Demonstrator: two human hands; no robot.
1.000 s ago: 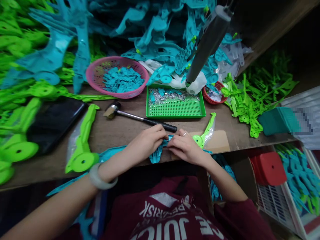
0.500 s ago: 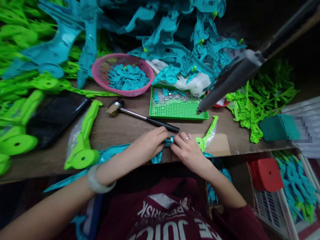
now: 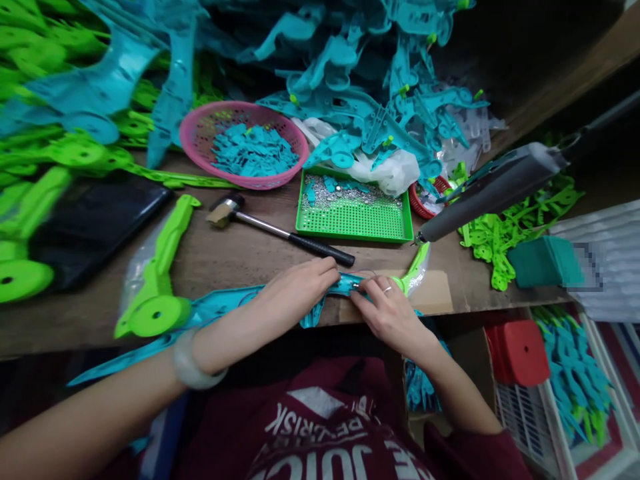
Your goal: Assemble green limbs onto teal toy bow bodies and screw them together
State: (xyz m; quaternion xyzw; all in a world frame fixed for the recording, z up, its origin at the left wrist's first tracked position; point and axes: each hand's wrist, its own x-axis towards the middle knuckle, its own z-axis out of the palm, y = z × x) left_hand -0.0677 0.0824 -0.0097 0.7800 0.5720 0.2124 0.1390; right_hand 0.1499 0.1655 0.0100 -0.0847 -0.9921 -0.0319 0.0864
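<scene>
Beyond held part, basket of blue pieces, metal-strewn tray

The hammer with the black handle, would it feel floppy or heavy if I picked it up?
The hammer would probably feel stiff, since its straight shaft shines like metal. It's likely heavier at one end, because the head looks much chunkier than the shaft. If pushed, it may swivel rather than roll far, as the head sticks out sideways.
</scene>
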